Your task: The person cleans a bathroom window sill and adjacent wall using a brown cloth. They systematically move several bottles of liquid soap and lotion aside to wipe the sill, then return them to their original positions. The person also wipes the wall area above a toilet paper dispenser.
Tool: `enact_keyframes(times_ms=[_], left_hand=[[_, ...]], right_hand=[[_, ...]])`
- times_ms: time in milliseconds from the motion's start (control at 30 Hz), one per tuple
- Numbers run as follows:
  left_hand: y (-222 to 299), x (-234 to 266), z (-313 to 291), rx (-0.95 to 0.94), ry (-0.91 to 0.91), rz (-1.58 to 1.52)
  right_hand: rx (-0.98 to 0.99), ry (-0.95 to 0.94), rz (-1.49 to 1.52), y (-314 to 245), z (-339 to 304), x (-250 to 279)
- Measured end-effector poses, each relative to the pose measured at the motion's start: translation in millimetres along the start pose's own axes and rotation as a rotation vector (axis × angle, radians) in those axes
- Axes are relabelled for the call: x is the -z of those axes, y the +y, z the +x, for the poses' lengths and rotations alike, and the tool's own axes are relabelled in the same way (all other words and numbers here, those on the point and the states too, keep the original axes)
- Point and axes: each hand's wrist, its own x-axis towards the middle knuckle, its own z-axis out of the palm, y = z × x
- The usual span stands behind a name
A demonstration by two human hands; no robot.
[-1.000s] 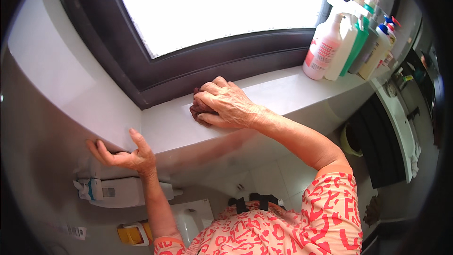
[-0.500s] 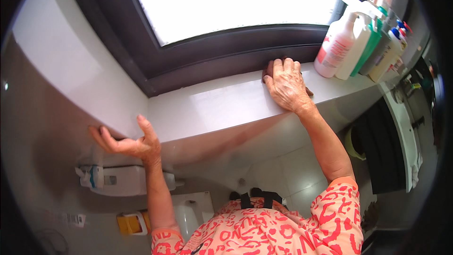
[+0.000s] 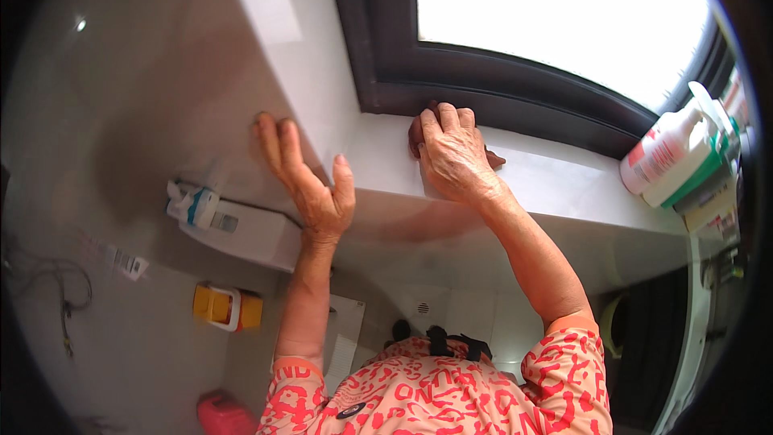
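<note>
Two hands on a white window sill, one bracing, one pressing a dark cloth into the corner.

Nearest, the left hand (image 3: 310,181) lies flat against the sill's front edge and the wall below it, fingers (image 3: 278,145) spread wide and holding nothing. Further in, the right hand (image 3: 452,153) bears down on a dark brown cloth (image 3: 417,135), fingers flat over it rather than curled round it, right where the white sill (image 3: 555,181) meets the dark window frame (image 3: 483,80). Beyond, at the sill's far right end, stands a cluster of pump bottles (image 3: 668,157), well apart from the cloth. As I judge it, a long sweep that way could knock them off, and the glossy edge could let the bracing palm slip while the person leans.
</note>
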Motion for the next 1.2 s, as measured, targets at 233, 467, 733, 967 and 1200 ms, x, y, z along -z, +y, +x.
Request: enact_keyframes(times_ms=[233, 467, 733, 967, 1200], left_hand=[[23, 24, -72, 0.690, 0.142, -0.294], [49, 36, -135, 1.030, -0.090, -0.492], [85, 39, -147, 1.335, -0.197, -0.856], [95, 43, -141, 1.357, -0.068, -1.481], [92, 79, -137, 1.219, -0.272, -1.410]], right_hand=[[0.353, -0.150, 0.444, -43, 28, -11], [0.567, -0.293, 0.413, -39, -8, 35], [0.906, -0.462, 0.115, -41, -60, 22], [0.209, -0.617, 0.685, -66, -65, 28], [0.257, -0.642, 0.993, -59, -64, 31]])
